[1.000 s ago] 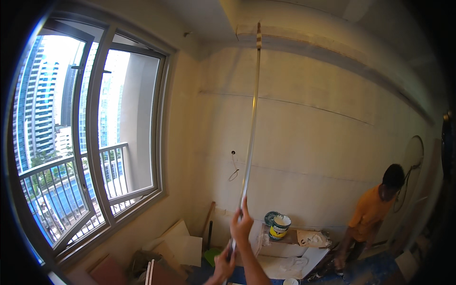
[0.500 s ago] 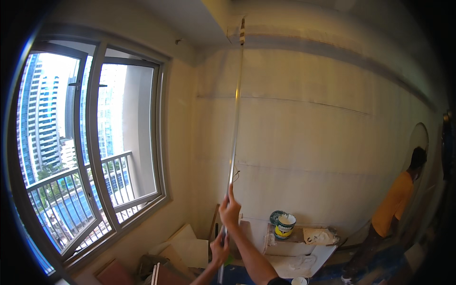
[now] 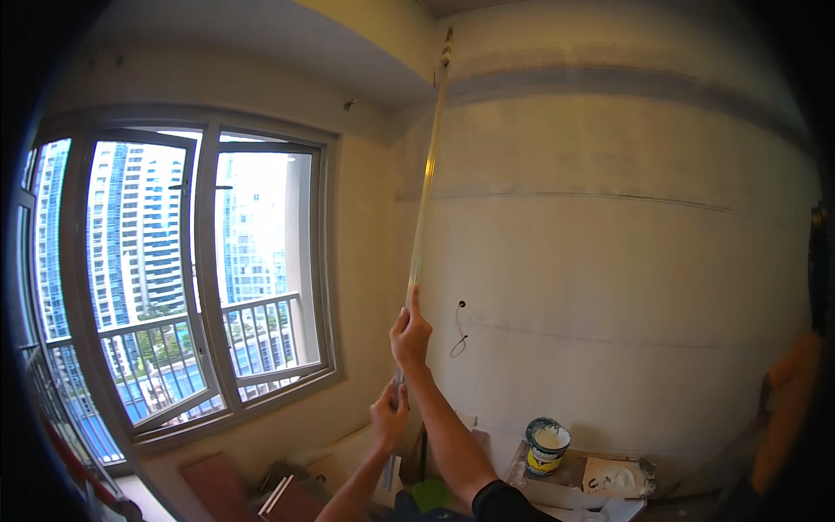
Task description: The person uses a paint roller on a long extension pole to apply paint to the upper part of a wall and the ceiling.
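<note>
A long shiny metal pole rises steeply toward the upper corner of the wall, and both my hands are closed around it. My right hand grips higher up, its index finger stretched along the pole. Below it, my left hand is wrapped round the lower part, whose end shows beneath the hand. A narrow head with pale bands is fixed at the pole's top, near the wall just under the ceiling. It is too small to tell its kind or whether it touches the wall.
An open paint can stands on a low board beside a smeared panel. A wire loop hangs from the wall. Open windows are at left, above leaning boards. A person's orange sleeve shows at far right.
My view has tilted up and turned left. The pole leans more to the right at its top, and both hands still hold it. The person at right has mostly left the view.
</note>
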Action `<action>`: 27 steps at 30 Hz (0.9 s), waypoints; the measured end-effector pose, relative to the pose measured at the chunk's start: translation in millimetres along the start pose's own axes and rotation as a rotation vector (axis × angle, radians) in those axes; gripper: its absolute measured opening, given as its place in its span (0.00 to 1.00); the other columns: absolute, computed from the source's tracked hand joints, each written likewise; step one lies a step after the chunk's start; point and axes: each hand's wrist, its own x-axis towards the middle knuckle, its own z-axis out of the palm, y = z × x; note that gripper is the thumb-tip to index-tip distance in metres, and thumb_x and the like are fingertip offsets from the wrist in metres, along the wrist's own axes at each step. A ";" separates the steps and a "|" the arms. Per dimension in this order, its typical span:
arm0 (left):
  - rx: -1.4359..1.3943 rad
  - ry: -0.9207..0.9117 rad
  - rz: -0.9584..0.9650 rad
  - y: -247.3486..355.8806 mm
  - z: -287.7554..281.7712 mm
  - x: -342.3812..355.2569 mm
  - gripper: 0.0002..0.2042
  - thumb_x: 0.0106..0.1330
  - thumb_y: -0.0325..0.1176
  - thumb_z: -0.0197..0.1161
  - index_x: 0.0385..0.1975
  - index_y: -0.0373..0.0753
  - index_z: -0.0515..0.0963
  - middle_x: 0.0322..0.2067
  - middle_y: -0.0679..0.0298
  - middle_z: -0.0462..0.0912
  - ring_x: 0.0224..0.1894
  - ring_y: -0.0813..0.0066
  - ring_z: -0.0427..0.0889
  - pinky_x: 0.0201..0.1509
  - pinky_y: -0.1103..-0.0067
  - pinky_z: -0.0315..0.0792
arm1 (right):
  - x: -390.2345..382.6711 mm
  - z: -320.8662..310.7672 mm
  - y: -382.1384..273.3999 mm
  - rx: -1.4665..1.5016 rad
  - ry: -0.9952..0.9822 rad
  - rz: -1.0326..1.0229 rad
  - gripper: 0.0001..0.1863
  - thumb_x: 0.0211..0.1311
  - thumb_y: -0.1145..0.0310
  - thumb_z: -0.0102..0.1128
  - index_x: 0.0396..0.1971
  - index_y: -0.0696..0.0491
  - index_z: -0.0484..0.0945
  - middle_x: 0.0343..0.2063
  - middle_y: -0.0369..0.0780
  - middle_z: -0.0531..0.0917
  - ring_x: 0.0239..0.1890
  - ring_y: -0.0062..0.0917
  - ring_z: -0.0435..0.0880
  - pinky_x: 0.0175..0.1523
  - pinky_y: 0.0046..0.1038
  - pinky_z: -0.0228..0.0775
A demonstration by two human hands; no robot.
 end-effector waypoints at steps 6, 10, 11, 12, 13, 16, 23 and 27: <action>0.145 0.143 0.012 -29.1 59.3 -107.4 0.10 0.65 0.31 0.61 0.42 0.32 0.77 0.13 0.64 0.72 0.15 0.85 0.65 0.17 0.77 0.60 | -62.9 -87.8 21.4 0.009 0.001 -0.033 0.25 0.64 0.75 0.54 0.62 0.62 0.66 0.12 0.42 0.69 0.12 0.28 0.65 0.20 0.29 0.59; -0.074 0.014 -0.021 -23.6 90.3 -158.5 0.10 0.68 0.31 0.58 0.43 0.33 0.77 0.21 0.55 0.78 0.21 0.77 0.78 0.25 0.74 0.70 | -86.6 -142.0 45.9 -0.037 0.018 -0.092 0.25 0.63 0.77 0.53 0.62 0.58 0.68 0.18 0.43 0.73 0.16 0.28 0.69 0.23 0.29 0.62; 0.007 -0.111 0.053 -18.0 93.6 -156.3 0.10 0.68 0.32 0.57 0.44 0.34 0.77 0.24 0.55 0.78 0.24 0.76 0.79 0.28 0.75 0.72 | -88.1 -162.3 51.8 -0.074 0.005 -0.087 0.26 0.62 0.78 0.53 0.62 0.57 0.68 0.18 0.43 0.72 0.17 0.28 0.69 0.24 0.29 0.62; 0.087 -0.236 0.125 -19.9 94.7 -153.7 0.11 0.68 0.32 0.57 0.45 0.34 0.77 0.27 0.55 0.79 0.27 0.75 0.79 0.31 0.75 0.73 | -88.4 -179.8 58.0 -0.102 -0.026 -0.067 0.27 0.60 0.79 0.54 0.62 0.55 0.68 0.18 0.42 0.71 0.17 0.28 0.68 0.24 0.30 0.61; 0.170 -0.361 0.199 -18.7 89.7 -155.5 0.11 0.69 0.33 0.57 0.46 0.34 0.78 0.29 0.55 0.79 0.31 0.75 0.80 0.33 0.76 0.74 | -90.7 -195.5 61.9 -0.123 -0.056 -0.048 0.29 0.58 0.80 0.54 0.63 0.52 0.69 0.18 0.41 0.70 0.17 0.28 0.67 0.24 0.30 0.61; 0.088 -0.427 -0.025 35.2 80.1 -163.9 0.13 0.69 0.35 0.58 0.49 0.37 0.78 0.35 0.57 0.78 0.36 0.73 0.80 0.40 0.78 0.74 | -98.0 -251.8 67.5 -0.164 -0.089 -0.030 0.35 0.50 0.83 0.55 0.63 0.50 0.69 0.18 0.38 0.66 0.17 0.25 0.64 0.24 0.28 0.58; 0.149 -0.439 -0.069 68.0 55.2 -191.4 0.15 0.66 0.35 0.61 0.51 0.38 0.78 0.36 0.60 0.79 0.34 0.74 0.80 0.39 0.78 0.75 | -125.6 -294.4 56.0 -0.112 -0.114 0.081 0.38 0.48 0.84 0.55 0.64 0.47 0.68 0.18 0.37 0.65 0.17 0.23 0.63 0.24 0.27 0.58; 0.263 -0.448 -0.054 86.5 29.8 -196.2 0.16 0.66 0.35 0.62 0.51 0.37 0.77 0.38 0.59 0.79 0.38 0.74 0.82 0.41 0.77 0.77 | -110.6 -297.3 57.1 -0.076 -0.153 0.104 0.37 0.50 0.83 0.56 0.64 0.43 0.69 0.18 0.38 0.65 0.18 0.26 0.66 0.26 0.29 0.62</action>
